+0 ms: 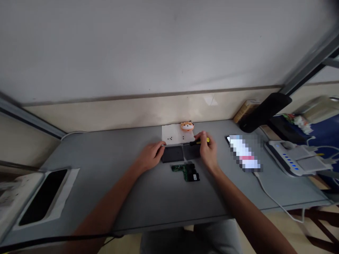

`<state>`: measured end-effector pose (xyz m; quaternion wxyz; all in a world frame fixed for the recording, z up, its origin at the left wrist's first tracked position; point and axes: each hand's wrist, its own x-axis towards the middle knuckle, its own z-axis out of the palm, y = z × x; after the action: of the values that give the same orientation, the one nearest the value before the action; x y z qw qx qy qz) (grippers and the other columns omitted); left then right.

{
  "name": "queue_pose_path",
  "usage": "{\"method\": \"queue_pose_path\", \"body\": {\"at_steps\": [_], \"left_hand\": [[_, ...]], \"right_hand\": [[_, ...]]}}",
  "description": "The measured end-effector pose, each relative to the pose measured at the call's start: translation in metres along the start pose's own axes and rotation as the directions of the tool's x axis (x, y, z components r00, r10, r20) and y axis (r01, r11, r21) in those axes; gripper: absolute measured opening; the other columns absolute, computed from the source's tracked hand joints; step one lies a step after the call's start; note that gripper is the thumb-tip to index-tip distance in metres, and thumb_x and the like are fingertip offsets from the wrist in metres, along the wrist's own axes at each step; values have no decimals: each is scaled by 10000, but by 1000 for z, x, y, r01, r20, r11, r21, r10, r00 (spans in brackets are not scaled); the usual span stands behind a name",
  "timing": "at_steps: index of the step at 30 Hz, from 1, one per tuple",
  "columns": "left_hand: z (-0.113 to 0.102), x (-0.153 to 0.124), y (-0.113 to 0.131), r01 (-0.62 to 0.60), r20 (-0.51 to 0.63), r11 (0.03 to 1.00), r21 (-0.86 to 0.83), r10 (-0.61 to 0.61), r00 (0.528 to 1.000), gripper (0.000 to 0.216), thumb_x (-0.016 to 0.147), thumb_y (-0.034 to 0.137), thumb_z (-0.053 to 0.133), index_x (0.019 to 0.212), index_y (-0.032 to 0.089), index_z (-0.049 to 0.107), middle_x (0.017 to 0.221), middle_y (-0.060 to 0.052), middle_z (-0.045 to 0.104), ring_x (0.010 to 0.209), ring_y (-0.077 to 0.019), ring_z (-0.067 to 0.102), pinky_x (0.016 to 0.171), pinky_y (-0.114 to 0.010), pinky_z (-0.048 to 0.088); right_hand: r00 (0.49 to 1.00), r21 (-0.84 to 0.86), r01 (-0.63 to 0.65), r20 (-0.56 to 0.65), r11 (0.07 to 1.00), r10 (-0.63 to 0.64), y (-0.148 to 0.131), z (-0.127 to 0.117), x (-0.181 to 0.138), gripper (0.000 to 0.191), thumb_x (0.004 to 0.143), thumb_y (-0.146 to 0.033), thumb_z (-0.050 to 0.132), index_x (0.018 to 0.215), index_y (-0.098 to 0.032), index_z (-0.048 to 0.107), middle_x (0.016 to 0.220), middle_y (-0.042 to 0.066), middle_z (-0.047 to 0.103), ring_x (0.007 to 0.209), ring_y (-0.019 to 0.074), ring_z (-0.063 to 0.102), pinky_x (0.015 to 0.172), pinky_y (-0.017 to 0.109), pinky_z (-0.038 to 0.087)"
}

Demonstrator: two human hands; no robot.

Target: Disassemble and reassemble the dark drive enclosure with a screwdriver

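Note:
A screwdriver [196, 142] with a black and yellow handle is gripped in my right hand [208, 150], its shaft pointing left. The tip reaches the upper right of a dark rectangular case part [172, 154]. My left hand [153, 154] pinches that part's left edge between thumb and fingers. Partly behind my right hand lies a second dark flat panel [191, 151]. Closer to me on the desk rests a green circuit board [186, 171] with a black section. Several tiny screws [170, 138] sit on white paper [173, 130] behind the case part.
An orange animal-faced object [187, 126] stands on the paper's far edge. To the right are a lit phone [244, 153] on a cable, a power strip [284, 158] and a black cylinder [266, 111]. A dark phone [43, 197] lies at the left.

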<state>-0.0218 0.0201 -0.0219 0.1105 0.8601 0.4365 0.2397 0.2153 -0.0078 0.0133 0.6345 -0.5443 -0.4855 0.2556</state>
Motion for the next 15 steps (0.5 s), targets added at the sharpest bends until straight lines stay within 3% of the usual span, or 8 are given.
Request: {"method": "queue_pose_path", "body": {"at_steps": [6, 15], "left_hand": [[4, 1, -1, -70, 4, 996, 47, 70, 998, 273, 999, 233, 398, 963, 222, 669, 872, -41, 740, 810, -194, 703, 796, -338, 551], [4, -1, -1, -64, -11, 997, 40, 64, 998, 273, 1003, 223, 398, 969, 225, 669, 887, -46, 743, 826, -200, 704, 816, -349, 551]], "right_hand": [[977, 5, -197, -83, 980, 196, 3, 0, 1, 616, 850, -777, 468, 618, -225, 613, 670, 31, 663, 650, 162, 563, 648, 293, 414], [950, 72, -275, -133, 959, 283, -4, 1, -1, 636, 805, -814, 496, 590, -222, 588, 586, 23, 637, 584, 162, 585, 590, 295, 436]]}}
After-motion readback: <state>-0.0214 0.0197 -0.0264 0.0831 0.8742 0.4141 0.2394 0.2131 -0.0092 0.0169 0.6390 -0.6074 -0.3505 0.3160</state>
